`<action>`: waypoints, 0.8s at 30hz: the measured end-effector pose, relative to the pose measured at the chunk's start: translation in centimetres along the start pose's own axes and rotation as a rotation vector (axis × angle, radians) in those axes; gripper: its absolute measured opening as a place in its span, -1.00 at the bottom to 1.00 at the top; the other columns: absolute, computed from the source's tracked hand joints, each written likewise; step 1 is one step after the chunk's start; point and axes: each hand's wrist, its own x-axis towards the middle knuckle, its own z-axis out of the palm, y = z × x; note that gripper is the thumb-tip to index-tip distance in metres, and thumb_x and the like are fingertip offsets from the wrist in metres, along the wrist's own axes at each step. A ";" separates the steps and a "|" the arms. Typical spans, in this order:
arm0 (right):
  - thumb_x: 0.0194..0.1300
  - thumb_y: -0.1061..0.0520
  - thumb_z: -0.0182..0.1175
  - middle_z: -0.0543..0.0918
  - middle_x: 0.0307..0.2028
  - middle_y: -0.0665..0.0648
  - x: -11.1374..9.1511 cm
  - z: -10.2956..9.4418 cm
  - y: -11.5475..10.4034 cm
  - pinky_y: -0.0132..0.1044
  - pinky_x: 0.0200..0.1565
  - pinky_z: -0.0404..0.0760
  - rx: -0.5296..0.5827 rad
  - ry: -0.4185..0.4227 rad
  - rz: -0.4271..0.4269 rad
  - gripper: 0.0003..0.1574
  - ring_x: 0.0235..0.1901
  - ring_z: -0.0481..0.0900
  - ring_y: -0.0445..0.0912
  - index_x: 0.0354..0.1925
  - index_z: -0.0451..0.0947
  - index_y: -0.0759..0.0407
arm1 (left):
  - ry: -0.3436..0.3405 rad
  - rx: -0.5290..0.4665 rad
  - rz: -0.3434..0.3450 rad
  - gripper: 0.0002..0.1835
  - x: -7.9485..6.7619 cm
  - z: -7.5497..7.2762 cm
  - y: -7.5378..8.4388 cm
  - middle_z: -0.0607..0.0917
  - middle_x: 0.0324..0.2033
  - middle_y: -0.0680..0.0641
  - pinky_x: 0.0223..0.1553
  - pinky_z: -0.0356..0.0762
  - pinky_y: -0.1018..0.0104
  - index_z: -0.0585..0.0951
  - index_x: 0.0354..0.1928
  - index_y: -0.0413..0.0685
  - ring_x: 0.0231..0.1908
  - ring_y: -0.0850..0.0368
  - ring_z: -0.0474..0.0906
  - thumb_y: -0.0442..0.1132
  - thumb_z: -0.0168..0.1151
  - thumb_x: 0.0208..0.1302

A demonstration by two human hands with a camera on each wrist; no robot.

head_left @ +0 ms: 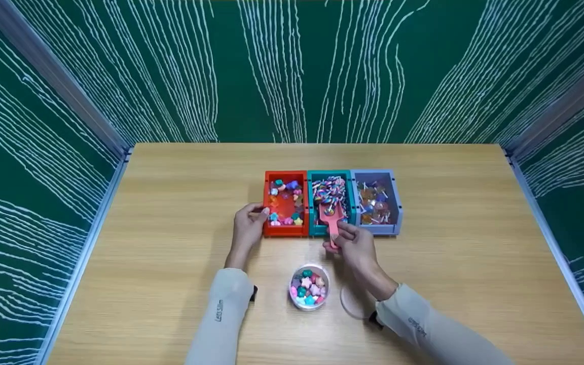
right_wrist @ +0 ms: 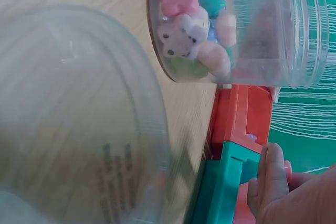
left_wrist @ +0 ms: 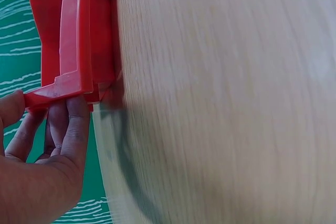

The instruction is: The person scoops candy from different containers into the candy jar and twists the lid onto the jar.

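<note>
The pink scoop (head_left: 332, 223), pinched by the right hand (head_left: 360, 248), was in the teal bin (head_left: 318, 232); the left hand (head_left: 248, 227) gripped the red bin (head_left: 284, 231) at left. A lilac bin (head_left: 397, 208) stood right, a jar (right_wrist: 257, 35) nearer, the right wrist (head_left: 384, 288) partly hiding a clear lid (head_left: 351, 303).

You count three bins (head_left: 286, 231) on one tabletop (head_left: 170, 203): one red, one teal, one lavender; also one scoop (head_left: 331, 220), one jar (right_wrist: 257, 30), one lid (head_left: 355, 303), one left hand (head_left: 248, 229), one right hand (head_left: 359, 247).
</note>
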 end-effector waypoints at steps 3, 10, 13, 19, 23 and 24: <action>0.49 0.53 0.00 0.55 0.27 0.57 0.0 0.1 0.2 -0.26 -0.20 0.78 0.016 0.017 -0.012 -0.39 -0.35 0.83 -0.04 0.46 0.35 0.48 | 0.005 -0.012 0.013 -0.74 0.0 0.1 0.0 0.75 -0.05 -0.32 -0.12 0.57 0.26 0.71 0.05 -0.41 -0.16 -0.08 0.66 -0.38 0.32 0.43; 0.50 0.51 0.03 0.57 0.28 0.54 0.0 0.0 0.4 -0.27 -0.16 0.78 0.013 0.025 -0.014 -0.39 -0.32 0.83 -0.03 0.47 0.35 0.46 | 0.005 0.003 0.004 -0.74 0.0 0.1 -0.1 0.76 -0.04 -0.29 -0.10 0.59 0.23 0.71 0.06 -0.39 -0.13 -0.09 0.66 -0.36 0.31 0.45; 0.52 0.48 0.04 0.58 0.28 0.52 0.0 0.0 0.5 -0.26 -0.15 0.78 0.011 0.029 -0.006 -0.39 -0.30 0.84 -0.02 0.48 0.35 0.44 | 0.002 0.011 0.007 -0.75 0.0 0.0 0.0 0.76 -0.03 -0.29 -0.08 0.59 0.19 0.71 0.06 -0.38 -0.12 -0.10 0.65 -0.35 0.31 0.45; 0.55 0.44 0.05 0.59 0.30 0.45 0.0 0.1 0.6 -0.26 -0.12 0.78 -0.013 0.047 0.020 -0.39 -0.24 0.85 0.00 0.50 0.34 0.37 | -0.005 0.013 0.009 -0.74 0.0 0.0 0.0 0.75 -0.03 -0.30 -0.09 0.58 0.19 0.71 0.08 -0.38 -0.15 -0.07 0.63 -0.36 0.30 0.46; 0.56 0.44 0.04 0.57 0.32 0.46 0.0 0.2 0.7 -0.26 -0.10 0.77 -0.016 0.049 0.013 -0.38 -0.21 0.84 0.01 0.51 0.33 0.37 | -0.005 0.012 0.005 -0.74 0.1 0.0 -0.2 0.75 -0.04 -0.30 -0.10 0.57 0.22 0.71 0.08 -0.39 -0.17 -0.05 0.62 -0.37 0.29 0.46; 0.56 0.44 0.04 0.57 0.32 0.46 0.0 0.2 0.8 -0.26 -0.10 0.77 -0.014 0.050 0.013 -0.38 -0.20 0.84 0.01 0.51 0.33 0.37 | -0.005 0.013 0.005 -0.74 0.1 0.0 -0.2 0.75 -0.04 -0.30 -0.10 0.58 0.21 0.71 0.08 -0.39 -0.17 -0.06 0.63 -0.37 0.29 0.46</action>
